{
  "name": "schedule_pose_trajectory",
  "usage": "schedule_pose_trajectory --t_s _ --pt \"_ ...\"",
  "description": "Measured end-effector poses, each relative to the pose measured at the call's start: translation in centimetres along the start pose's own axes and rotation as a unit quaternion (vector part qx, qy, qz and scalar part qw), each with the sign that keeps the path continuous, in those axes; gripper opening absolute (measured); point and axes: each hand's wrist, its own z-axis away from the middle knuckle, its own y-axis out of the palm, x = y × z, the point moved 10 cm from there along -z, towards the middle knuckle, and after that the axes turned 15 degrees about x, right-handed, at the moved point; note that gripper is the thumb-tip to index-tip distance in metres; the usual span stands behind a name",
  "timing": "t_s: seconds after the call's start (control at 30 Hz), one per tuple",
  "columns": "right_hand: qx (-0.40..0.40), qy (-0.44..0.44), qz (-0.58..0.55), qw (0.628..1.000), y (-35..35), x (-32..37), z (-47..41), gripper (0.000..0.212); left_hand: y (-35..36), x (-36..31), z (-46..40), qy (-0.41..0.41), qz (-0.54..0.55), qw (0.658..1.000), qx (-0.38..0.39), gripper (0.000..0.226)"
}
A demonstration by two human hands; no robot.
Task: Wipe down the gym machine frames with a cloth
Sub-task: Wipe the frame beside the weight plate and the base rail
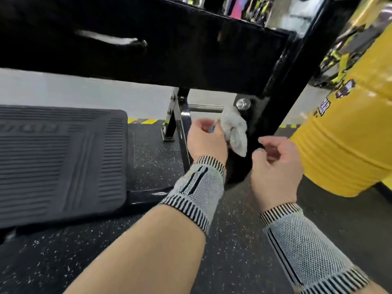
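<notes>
A crumpled pale cloth (234, 130) is held by my left hand (206, 139), whose fingers grip it against the lower part of a black upright frame post (282, 96), just under a shiny bolt head (243, 103). My right hand (275, 162) hovers just right of the cloth with its fingers curled loosely and nothing in it, close to the post but apart from the cloth. Both wrists wear grey knitted bands. A wide black crossbeam (148, 54) of the machine spans the top of the view.
A ribbed black footplate (61, 160) lies at the left on the speckled rubber floor (229, 240). A chrome peg (205, 107) sticks out behind the cloth. A yellow padded column (347, 132) stands close at the right. Yellow-black tape marks the floor's far edge.
</notes>
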Motion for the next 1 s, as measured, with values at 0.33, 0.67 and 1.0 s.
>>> schedule_pose_trajectory --t_s 0.33,0.67,1.0 --pt "0.005 -0.041 0.020 0.999 -0.3 -1.1 -2.1 0.036 4.4 -1.7 2.2 0.163 -0.072 0.980 0.085 0.035" --pt "0.033 -0.063 0.062 0.996 1.0 -1.2 -2.4 0.023 4.7 -2.0 0.8 0.154 -0.079 0.976 0.133 0.038" --pt "0.012 -0.154 0.119 0.981 1.3 -0.8 1.0 0.029 4.5 2.1 2.1 0.103 -0.053 0.983 0.141 0.032"
